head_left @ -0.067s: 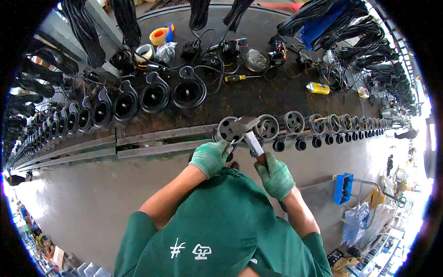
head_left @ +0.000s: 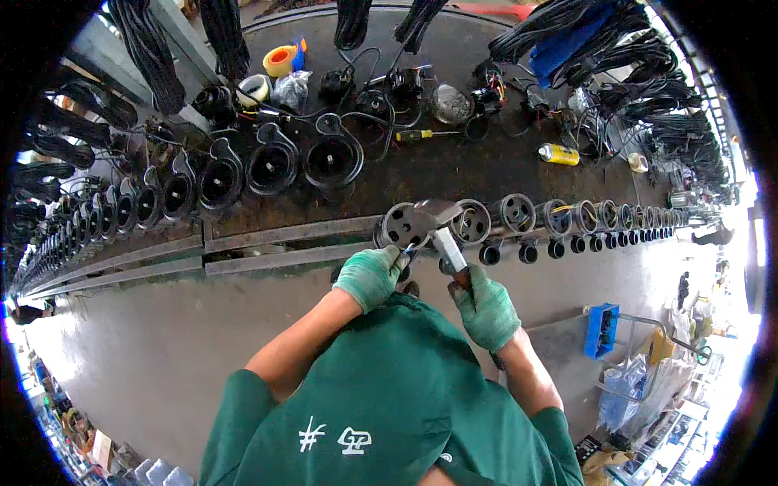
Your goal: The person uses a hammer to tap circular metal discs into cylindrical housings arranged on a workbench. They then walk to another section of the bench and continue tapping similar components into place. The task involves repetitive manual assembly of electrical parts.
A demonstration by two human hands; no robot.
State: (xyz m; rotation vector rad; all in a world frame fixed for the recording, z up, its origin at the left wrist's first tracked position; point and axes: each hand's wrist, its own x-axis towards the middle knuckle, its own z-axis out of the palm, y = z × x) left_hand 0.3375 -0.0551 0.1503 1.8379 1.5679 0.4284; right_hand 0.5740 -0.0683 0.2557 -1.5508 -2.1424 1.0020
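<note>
My right hand (head_left: 489,310), in a green glove, is closed round the handle of a hammer (head_left: 447,248). The metal hammer head is over the gap between two round grey housings, overlapping their rims. At the left one of these, a round housing with holes in its face (head_left: 400,228), my gloved left hand (head_left: 369,277) pinches something small at the lower rim. A bit of metal or wire shows by the fingertips, too small to name. The neighbouring round housing (head_left: 472,223) stands just right of the hammer head.
More round housings (head_left: 516,212) continue rightward along the bench edge. Black ring-shaped parts (head_left: 333,161) line the left. Behind lie a yellow-handled screwdriver (head_left: 414,136), a yellow spray can (head_left: 558,154), tape rolls (head_left: 281,61) and hanging black cable bundles (head_left: 223,36). A blue crate (head_left: 602,330) stands at right.
The hammer has shifted very slightly in my right hand's grip area, its head a little to the right. My left hand stays at the same housing.
</note>
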